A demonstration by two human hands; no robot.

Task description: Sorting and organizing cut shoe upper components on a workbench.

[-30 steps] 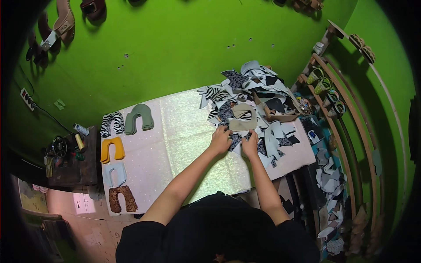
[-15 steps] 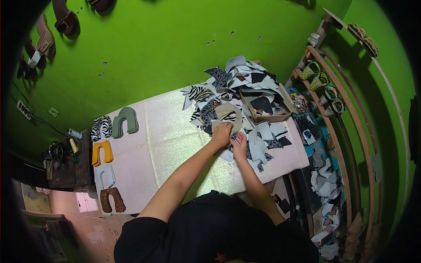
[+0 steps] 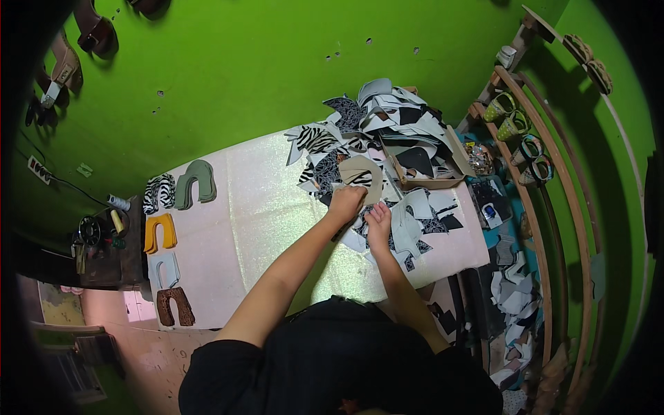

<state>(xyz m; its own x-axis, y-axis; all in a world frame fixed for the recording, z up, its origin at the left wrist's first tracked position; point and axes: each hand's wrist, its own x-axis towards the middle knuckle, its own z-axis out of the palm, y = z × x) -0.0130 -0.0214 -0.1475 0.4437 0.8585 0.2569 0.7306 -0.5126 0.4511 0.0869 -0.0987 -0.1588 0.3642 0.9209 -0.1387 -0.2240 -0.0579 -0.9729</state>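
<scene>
My left hand (image 3: pixel 347 201) is closed at the lower left end of a beige curved piece (image 3: pixel 374 181) of sheet material, which rests on a heap of offcuts. Its fingertips are partly hidden. Just to the right, my right hand (image 3: pixel 378 220) has its fingers curled together over the heap; whatever they hold, if anything, cannot be made out. Around both hands lie zebra-striped pieces (image 3: pixel 317 140), dark patterned scraps (image 3: pixel 328 166) and pale grey scraps (image 3: pixel 404 223). Several U-shaped pieces sit along the table's left side: zebra-striped (image 3: pixel 160 193), green (image 3: pixel 198 181), yellow (image 3: pixel 160 232), white (image 3: pixel 164 270) and brown spotted (image 3: pixel 174 307).
A cardboard box (image 3: pixel 434 184) of offcuts stands at the back right of the pale table (image 3: pixel 266 228). Beyond the right edge, a wooden rack (image 3: pixel 523 138) holds sandals (image 3: pixel 514 126). A small dark stand (image 3: pixel 131 261) with thread spools (image 3: pixel 119 202) adjoins the left end.
My left hand has shifted slightly left and its fingers have drawn into a tighter fist. My right hand's fingers have curled in more. The whole view has tilted a little.
</scene>
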